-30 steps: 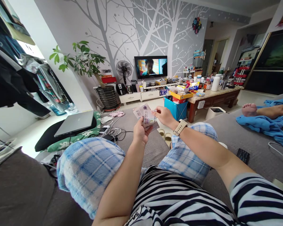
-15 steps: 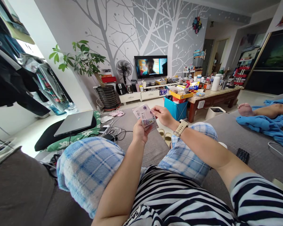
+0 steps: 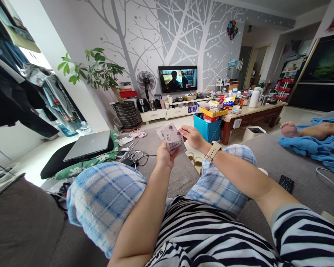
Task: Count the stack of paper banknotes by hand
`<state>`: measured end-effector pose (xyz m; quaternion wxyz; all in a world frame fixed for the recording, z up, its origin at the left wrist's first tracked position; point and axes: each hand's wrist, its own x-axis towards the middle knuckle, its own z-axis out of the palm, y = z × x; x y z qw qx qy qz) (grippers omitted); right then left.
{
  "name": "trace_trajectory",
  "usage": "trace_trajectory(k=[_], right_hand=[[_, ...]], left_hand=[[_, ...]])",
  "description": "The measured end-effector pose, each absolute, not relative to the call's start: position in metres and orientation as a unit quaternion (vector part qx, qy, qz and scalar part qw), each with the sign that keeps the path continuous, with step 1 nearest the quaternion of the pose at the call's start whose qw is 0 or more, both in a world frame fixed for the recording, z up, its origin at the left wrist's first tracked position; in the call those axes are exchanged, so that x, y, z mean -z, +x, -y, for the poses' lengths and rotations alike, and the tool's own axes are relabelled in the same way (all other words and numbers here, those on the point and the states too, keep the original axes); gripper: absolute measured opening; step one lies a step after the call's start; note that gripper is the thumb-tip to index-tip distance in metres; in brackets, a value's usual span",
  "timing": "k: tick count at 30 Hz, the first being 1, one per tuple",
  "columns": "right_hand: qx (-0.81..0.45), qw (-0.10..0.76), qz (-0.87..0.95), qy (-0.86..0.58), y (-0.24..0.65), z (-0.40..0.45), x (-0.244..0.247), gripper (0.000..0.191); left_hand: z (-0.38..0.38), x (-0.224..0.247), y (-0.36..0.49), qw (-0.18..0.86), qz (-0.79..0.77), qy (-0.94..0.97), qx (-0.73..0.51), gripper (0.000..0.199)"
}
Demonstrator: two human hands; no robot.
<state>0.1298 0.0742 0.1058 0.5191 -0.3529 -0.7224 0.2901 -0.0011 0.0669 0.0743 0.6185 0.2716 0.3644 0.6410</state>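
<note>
My left hand (image 3: 165, 157) has its grip closed around the lower part of the fanned notes (image 3: 169, 135), which stick up beyond my thumb. My right hand (image 3: 195, 138) pinches their upper right edge. They're held above the grey sofa (image 3: 180, 176).

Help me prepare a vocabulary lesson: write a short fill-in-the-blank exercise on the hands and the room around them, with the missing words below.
The left hand grips fanned, pale pink-and-purple paper notes, whose front one shows the digit ____.
The cream-strapped wristwatch is worn on the person's ____ wrist.
The closed silver-grey laptop rests on a black pad above a white-patterned, ____ cloth.
Just left of the flat black television stands a round electric ____.
Missing words: 5; right; green; fan.
</note>
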Motion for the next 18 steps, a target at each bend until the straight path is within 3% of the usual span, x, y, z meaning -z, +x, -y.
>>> trace_trajectory(k=[10, 18], right_hand=[[-0.345, 0.513, 0.723, -0.309, 0.13, -0.074, -0.105, 0.048], [-0.178, 0.486, 0.718, -0.465, 0.139, -0.088, -0.104, 0.042]], left_hand=[[-0.068, -0.073, 0.001, 0.632, -0.31, 0.265, -0.659, 0.021], [-0.068, -0.071, -0.003, 0.624, -0.34, 0.269, -0.65, 0.017]])
